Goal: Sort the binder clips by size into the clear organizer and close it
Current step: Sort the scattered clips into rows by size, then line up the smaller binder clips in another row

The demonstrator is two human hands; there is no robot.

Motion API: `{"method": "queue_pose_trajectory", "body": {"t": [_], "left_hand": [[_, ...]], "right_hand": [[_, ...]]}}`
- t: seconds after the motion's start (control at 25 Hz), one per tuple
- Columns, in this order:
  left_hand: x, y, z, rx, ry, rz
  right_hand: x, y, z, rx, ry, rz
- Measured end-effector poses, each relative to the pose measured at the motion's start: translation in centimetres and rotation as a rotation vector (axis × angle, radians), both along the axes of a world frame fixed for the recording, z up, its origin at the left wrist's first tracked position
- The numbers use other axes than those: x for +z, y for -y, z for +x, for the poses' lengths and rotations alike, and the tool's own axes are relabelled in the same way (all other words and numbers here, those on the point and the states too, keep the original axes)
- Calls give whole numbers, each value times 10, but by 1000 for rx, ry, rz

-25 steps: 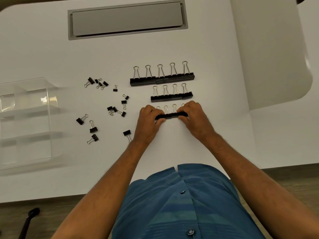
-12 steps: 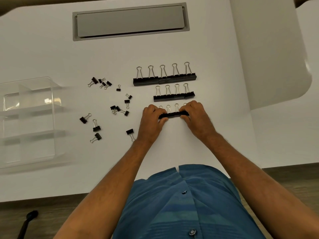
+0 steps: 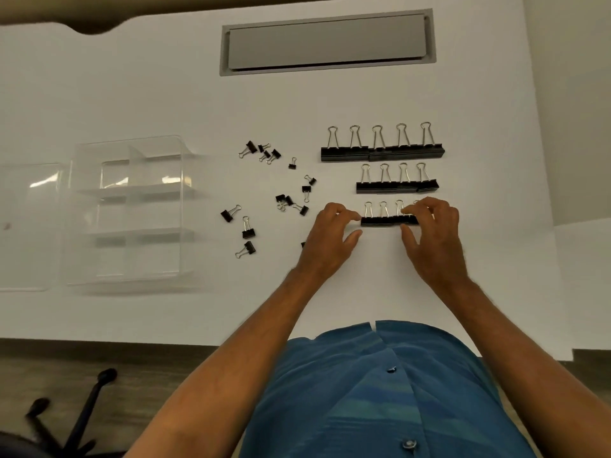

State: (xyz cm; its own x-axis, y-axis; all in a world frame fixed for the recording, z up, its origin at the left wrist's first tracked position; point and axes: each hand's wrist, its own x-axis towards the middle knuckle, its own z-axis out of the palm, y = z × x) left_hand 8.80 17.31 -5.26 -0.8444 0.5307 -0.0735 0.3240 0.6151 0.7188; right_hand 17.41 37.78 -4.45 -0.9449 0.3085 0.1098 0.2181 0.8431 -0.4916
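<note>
A white bench [image 3: 132, 87] carries a grey recessed hatch [image 3: 327, 41] at the back; dark wood floor [image 3: 165, 365] shows below its edge; the left hand [image 3: 330, 233] and right hand [image 3: 433, 233] pinch the ends of the nearest clip row [image 3: 386, 220]; the clear organizer [image 3: 132, 209] lies open, well left.

Organizer [image 3: 132, 209] left; loose clips [image 3: 281, 200] centre; three clip rows [image 3: 383, 153] right, stacked front-to-back.
</note>
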Motion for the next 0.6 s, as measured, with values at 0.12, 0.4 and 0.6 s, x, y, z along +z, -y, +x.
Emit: {"method": "queue_pose_trajectory", "body": {"t": [0.12, 0.4, 0.6], "left_hand": [[7, 41, 3, 40, -20, -17], [14, 136, 12, 438, -73, -65], [12, 162, 15, 634, 102, -74]], "right_hand": [[9, 33, -1, 20, -43, -49], [12, 121, -15, 196, 103, -250], [-1, 160, -25, 151, 317, -335]]}}
